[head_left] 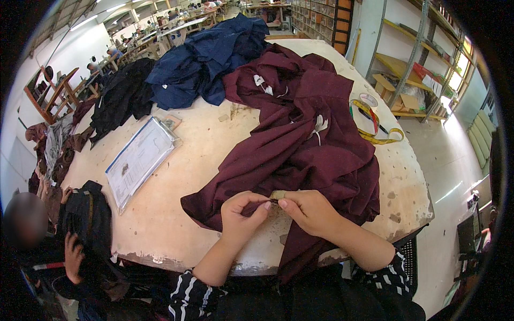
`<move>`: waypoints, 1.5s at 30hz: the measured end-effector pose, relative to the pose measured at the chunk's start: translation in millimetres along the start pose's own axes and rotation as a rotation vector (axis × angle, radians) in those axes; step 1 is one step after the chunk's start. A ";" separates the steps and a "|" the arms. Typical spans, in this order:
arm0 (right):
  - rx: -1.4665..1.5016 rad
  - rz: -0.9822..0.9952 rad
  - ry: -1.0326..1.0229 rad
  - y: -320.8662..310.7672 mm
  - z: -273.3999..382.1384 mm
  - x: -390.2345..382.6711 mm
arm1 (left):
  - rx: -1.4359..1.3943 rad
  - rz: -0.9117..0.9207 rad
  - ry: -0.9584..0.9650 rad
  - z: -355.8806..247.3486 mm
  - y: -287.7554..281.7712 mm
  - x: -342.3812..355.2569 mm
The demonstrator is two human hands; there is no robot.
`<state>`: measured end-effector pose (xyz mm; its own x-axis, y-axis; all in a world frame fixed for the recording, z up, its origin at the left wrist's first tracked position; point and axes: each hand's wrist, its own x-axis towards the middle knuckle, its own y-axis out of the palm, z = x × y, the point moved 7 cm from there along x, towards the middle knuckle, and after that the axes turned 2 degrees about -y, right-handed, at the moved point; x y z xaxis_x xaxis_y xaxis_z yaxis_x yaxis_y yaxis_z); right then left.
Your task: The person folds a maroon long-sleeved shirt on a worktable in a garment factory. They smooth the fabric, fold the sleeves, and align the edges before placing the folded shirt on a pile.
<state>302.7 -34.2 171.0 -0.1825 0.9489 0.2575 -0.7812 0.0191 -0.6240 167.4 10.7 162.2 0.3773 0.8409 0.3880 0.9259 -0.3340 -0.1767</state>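
A maroon garment lies bunched across the table in front of me, one part hanging over the near edge. White bundled strips show on its folds. My left hand is closed, thumb and fingers pinching a bit of the maroon cloth near the table's front. Right beside it, my right hand pinches the same small stretch of cloth, the two thumbs nearly meeting. Whatever fine detail sits between the fingertips is too small to make out.
Navy garments and a black garment are heaped at the back left of the table. A plastic sleeve of papers lies left. A yellow measuring tape and tape roll lie right. A co-worker's hand is at left.
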 end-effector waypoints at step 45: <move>0.254 0.068 0.118 5.8 -1.8 -2.3 | -0.146 0.058 -0.150 10.7 4.9 -3.9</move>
<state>299.8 -35.8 165.5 -0.1802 0.9758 0.1242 -0.8968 -0.1112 -0.4281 170.2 10.4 150.2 0.4328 0.8690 0.2400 0.8999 -0.4323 -0.0573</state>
